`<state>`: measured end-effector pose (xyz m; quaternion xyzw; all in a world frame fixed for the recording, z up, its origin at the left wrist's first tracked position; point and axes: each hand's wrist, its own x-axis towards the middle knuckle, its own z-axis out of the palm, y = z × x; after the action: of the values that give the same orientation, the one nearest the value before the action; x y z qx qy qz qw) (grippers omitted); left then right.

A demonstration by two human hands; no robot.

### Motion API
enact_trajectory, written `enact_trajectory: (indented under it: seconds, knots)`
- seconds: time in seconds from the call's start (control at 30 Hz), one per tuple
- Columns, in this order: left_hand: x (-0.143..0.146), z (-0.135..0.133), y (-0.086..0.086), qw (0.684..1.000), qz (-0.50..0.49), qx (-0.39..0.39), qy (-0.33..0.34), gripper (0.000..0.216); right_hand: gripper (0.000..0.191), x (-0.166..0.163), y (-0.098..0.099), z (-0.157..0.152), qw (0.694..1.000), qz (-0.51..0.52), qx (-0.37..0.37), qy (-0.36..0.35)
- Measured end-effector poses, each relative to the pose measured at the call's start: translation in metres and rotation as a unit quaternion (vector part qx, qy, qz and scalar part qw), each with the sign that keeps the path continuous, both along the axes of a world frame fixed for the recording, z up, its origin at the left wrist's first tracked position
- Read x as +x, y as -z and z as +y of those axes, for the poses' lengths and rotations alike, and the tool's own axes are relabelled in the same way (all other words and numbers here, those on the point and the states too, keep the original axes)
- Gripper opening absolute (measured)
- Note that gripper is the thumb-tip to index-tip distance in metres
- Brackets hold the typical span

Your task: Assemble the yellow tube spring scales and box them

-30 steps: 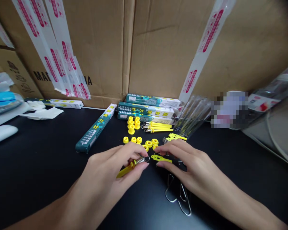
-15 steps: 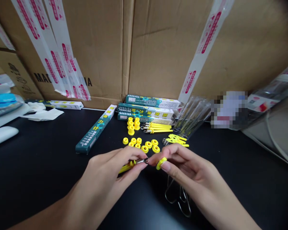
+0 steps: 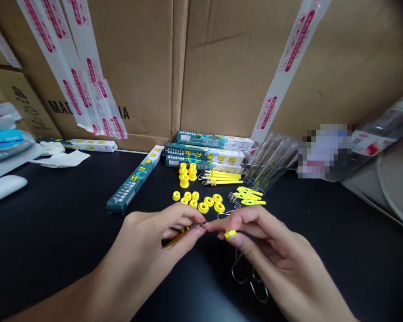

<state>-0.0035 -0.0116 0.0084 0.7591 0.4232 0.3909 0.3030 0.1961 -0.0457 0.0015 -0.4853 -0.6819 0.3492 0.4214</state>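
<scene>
Between thumb and fingers, my left hand (image 3: 161,241) pinches a yellow rod (image 3: 177,237) with a metal spring end and a small wire ring (image 3: 204,224) at its tip. My right hand (image 3: 272,250) grips a small yellow plastic cap (image 3: 230,234) between thumb and finger, while another of its fingertips reaches the ring. Just beyond the hands lie several yellow ring caps (image 3: 208,202) and yellow flanged bushings (image 3: 184,180). Beneath my right hand are bent wire hooks (image 3: 242,273), partly covered by it.
Similar yellow rods (image 3: 226,177), flat yellow pieces (image 3: 250,195) with springs, and clear plastic tubes (image 3: 272,161) lie at the back right. Green-and-white spring-scale boxes (image 3: 208,156) are stacked against a large cardboard box (image 3: 137,67); another narrow box (image 3: 134,181) lies angled left.
The yellow cap in my right hand has turned and now shows its side edge. My left hand has tilted the rod slightly, and the ring still meets my right fingertip.
</scene>
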Motion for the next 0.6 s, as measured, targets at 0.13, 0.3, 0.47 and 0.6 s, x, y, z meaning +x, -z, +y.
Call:
enact_trajectory:
  seconds: [0.13,0.3,0.47,0.6]
  knots:
    - [0.0010,-0.0014,-0.0002,0.999,-0.020,-0.027,-0.004,0.011,0.006,-0.0003,-0.0008,0.0024,0.999,-0.027,0.019,-0.007]
    - [0.0020,-0.0009,-0.0007,1.000,-0.018,-0.016,-0.002,0.015,0.008,-0.0011,-0.0015,0.0025,1.000,-0.018,0.013,-0.001]
    - [0.0018,-0.0011,-0.0011,1.000,-0.001,0.003,0.008,0.019,0.007,-0.0022,0.0021,0.0016,1.000,-0.004,-0.001,0.002]
    - [0.0018,-0.0004,-0.0006,1.000,0.009,0.007,0.007,0.018,0.013,-0.0032,0.0047,-0.0006,0.999,-0.004,-0.054,-0.006]
